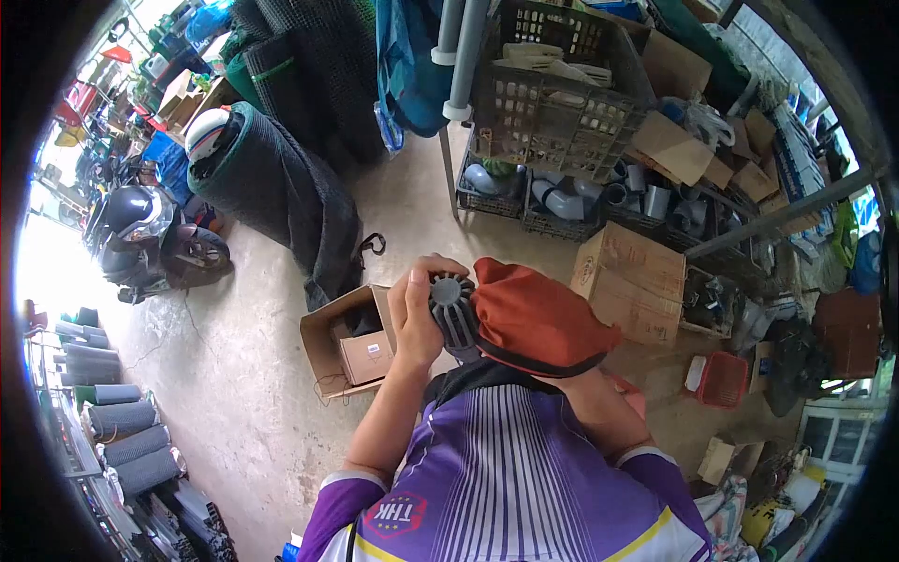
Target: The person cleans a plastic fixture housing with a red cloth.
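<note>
My left hand (417,314) is closed around a dark grey, ribbed plastic pipe strainer (452,292) with a round flat end, held upright in front of my chest. Pressed against the strainer's right side is an orange-red cloth (543,318) with a black edge. My right hand (573,377) holds this cloth from beneath. The fabric covers its fingers, and only the wrist and forearm show clearly. Below and left, on the floor, stands an open cardboard box (323,342) with a smaller labelled carton (368,356) inside.
Rolled dark mesh (290,178) leans behind the box, with a motorbike (154,239) farther left. A rack with a black crate (562,112) and grey pipe fittings (562,199) stands ahead. On the right are a closed carton (632,281) and a red basket (726,379).
</note>
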A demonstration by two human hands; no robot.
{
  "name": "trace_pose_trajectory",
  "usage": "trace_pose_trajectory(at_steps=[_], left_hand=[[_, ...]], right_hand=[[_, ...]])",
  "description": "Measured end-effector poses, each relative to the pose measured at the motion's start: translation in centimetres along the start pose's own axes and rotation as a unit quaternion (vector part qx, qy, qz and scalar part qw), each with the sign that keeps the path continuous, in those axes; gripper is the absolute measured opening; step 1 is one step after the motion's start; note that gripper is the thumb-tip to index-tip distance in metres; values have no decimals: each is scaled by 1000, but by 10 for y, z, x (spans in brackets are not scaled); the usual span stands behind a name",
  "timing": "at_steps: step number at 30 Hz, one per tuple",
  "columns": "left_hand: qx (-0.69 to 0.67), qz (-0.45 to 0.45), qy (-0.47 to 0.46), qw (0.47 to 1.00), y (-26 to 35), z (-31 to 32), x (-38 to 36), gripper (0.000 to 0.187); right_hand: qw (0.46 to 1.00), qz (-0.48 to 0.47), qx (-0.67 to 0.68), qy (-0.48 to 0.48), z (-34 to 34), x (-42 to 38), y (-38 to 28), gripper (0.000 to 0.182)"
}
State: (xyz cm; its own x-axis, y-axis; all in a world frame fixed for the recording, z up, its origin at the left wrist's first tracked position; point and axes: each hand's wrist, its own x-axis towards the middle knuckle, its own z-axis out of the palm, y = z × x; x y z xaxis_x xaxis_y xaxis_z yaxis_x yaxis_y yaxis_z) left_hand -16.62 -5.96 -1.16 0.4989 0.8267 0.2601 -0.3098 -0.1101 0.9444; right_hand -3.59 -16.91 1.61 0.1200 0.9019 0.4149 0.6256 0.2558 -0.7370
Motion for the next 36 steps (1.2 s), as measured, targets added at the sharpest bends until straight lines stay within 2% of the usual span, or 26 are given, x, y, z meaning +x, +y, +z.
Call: trace_pose_trajectory(at_steps=[2,5,8,10,12,14,15,18,21,24,27,28,30,34,36], left_hand=[[-1,4,-13,1000,2,-1,1,48],[4,15,-29,999,1,-4,2,48],[13,26,-35,999,-2,-5,3,48],[1,23,-14,1000,-2,-5,4,49],[-27,17,33,999,3,-3,8,50],[4,8,4,1000,8,-10,9,51],[17,11,-9,1000,7,-12,10,50],[28,27,-23,999,14,-8,12,49],[6,34,-29,999,6,-6,12,49],[10,30,-20,999,12,-4,13,49],[1,38,-40,998,13,-2,11,45],[-5,46,-51,998,11,-2,11,44],[71,36,-42,996,9,5,1,40],[21,24,-53,998,1,5,4,41],[-15,5,-47,999,2,6,7,44]], right_hand=[[994,31,106,8,1,3,-4,37],[996,7,-71,-58,-10,13,-18,33],[983,16,-124,-132,-12,17,-17,31],[991,21,-63,-118,3,10,-5,31],[991,2,-68,-120,7,10,-1,32],[982,-29,-131,-135,9,10,-3,32],[994,-68,-58,-64,16,13,1,29],[981,-45,-122,-142,-1,22,-13,27],[971,-13,-167,-172,-14,34,-27,26],[989,-9,-76,-123,-9,31,-20,24],[990,54,-70,-108,-5,28,-19,25],[988,35,-100,-115,-7,29,-20,25],[980,-4,-156,-121,-12,32,-23,25],[987,17,-140,-76,-4,30,-18,18],[982,-6,-152,-111,-18,42,-25,16]])
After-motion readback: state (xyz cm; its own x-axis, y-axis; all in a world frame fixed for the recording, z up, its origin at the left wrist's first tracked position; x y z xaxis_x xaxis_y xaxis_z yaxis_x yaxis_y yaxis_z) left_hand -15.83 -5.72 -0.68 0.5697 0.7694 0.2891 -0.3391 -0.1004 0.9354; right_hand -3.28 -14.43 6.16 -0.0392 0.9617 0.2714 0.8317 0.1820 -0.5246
